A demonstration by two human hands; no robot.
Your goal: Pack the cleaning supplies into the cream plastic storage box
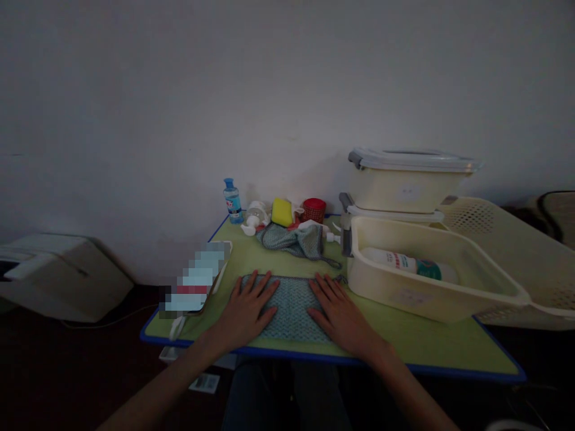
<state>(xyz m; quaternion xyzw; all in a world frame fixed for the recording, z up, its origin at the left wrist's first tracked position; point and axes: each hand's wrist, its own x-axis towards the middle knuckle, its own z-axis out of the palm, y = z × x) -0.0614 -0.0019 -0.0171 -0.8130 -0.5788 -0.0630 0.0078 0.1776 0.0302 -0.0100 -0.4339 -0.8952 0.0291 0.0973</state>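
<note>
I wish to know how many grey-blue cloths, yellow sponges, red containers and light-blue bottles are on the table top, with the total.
Grey-blue cloths: 2 (flat cloth under the left hand and right hand; crumpled cloth behind it)
Yellow sponge: 1
Red container: 1
Light-blue bottle: 1
Total: 5

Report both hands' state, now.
Left hand: open, palm down on the blue-grey cloth.
Right hand: open, palm down on the same cloth.
</note>
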